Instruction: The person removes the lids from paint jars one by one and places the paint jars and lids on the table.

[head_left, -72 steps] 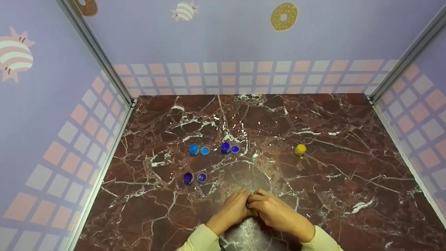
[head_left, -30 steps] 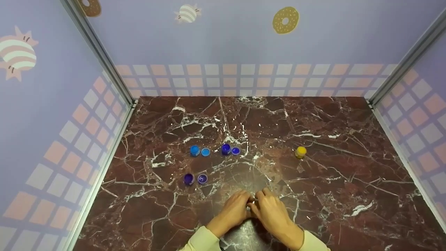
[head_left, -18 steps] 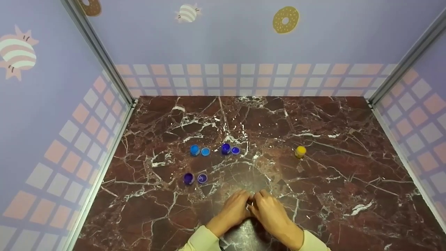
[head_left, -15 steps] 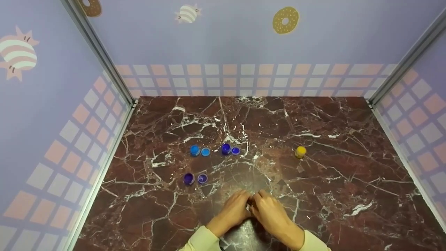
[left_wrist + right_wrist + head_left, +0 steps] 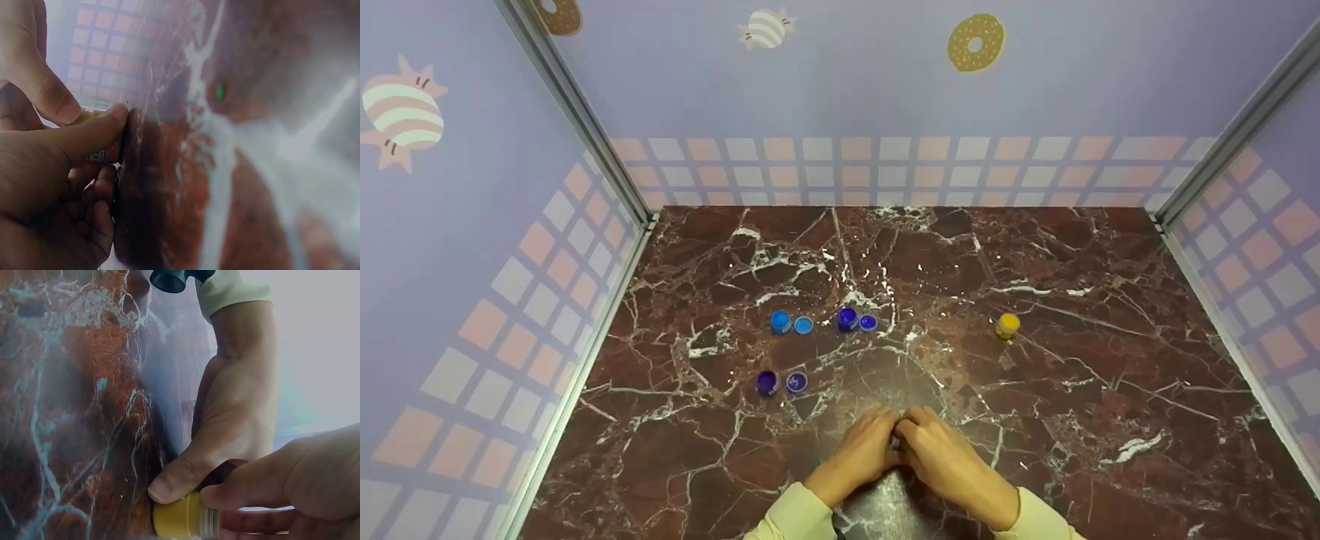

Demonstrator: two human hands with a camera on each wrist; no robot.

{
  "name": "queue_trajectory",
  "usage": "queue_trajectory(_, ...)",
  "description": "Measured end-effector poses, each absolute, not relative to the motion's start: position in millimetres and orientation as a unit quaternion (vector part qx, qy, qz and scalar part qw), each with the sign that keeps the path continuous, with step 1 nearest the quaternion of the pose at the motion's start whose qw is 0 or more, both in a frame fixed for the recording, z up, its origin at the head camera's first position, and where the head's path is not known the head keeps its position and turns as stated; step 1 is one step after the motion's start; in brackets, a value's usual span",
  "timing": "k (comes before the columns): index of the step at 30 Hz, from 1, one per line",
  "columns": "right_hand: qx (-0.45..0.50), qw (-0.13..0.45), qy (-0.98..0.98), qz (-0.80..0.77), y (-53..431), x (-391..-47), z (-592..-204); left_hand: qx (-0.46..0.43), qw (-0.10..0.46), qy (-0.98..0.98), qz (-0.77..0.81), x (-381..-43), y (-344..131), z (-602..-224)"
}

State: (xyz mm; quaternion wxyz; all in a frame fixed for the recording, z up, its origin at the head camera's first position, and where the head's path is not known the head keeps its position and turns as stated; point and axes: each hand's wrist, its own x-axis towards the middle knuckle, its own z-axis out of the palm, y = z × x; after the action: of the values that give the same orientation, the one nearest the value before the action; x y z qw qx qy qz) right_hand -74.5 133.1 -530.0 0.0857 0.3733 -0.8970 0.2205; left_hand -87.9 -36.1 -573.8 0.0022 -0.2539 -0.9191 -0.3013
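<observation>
Near the table's front edge in the head view, my left hand [image 5: 864, 450] and right hand [image 5: 949, 459] meet around a small yellow paint jar [image 5: 177, 517]. My left thumb [image 5: 185, 472] presses its yellow body in the right wrist view, while my right thumb and fingers [image 5: 247, 486] grip it by the clear threaded part. A strip of its printed label [image 5: 104, 154] shows between the fingers in the left wrist view. Most of this jar is covered by the hands in the head view; it is held close over the table.
An open light blue jar [image 5: 780, 322] has its lid [image 5: 804, 325] beside it. A blue-violet jar [image 5: 847, 319] and a purple jar [image 5: 767, 382] also stand open by their lids. Another yellow jar [image 5: 1007, 325] is at right. Patterned walls [image 5: 847, 90] enclose the table.
My right hand has turned back and forth at the jar, its wrist swinging left and then slightly right again. The left hand stays in place, and the jars on the table have not moved.
</observation>
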Motion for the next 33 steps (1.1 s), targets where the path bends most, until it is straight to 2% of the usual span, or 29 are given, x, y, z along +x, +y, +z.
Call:
queue_trajectory(4, 0.378, 0.1, -0.882, 0.263, 137.1, -77.5, -530.3, -0.242, -0.013, -0.92, -0.309, -88.2, -35.4, -573.5)
queue_trajectory(6, 0.368, 0.088, -0.878, 0.294, 139.7, -78.6, -529.0, -0.232, -0.023, -0.92, -0.315, -88.1, -34.5, -573.2)
queue_trajectory(15, 0.268, -0.027, -0.844, 0.465, 161.2, -86.0, -530.0, -0.238, -0.033, -0.924, -0.296, -84.8, -32.3, -568.7)
queue_trajectory(23, 0.217, -0.081, -0.76, 0.607, 178.5, -92.5, -535.7, -0.245, -0.032, -0.929, -0.275, -81.1, -32.2, -565.7)
queue_trajectory(27, 0.204, -0.093, -0.732, 0.644, 183.0, -93.5, -538.2, -0.252, -0.043, -0.927, -0.274, -80.7, -32.5, -563.6)
queue_trajectory(33, 0.199, -0.088, -0.725, 0.653, 186.3, -93.8, -541.0, -0.26, -0.024, -0.931, -0.255, -80.0, -30.3, -563.3)
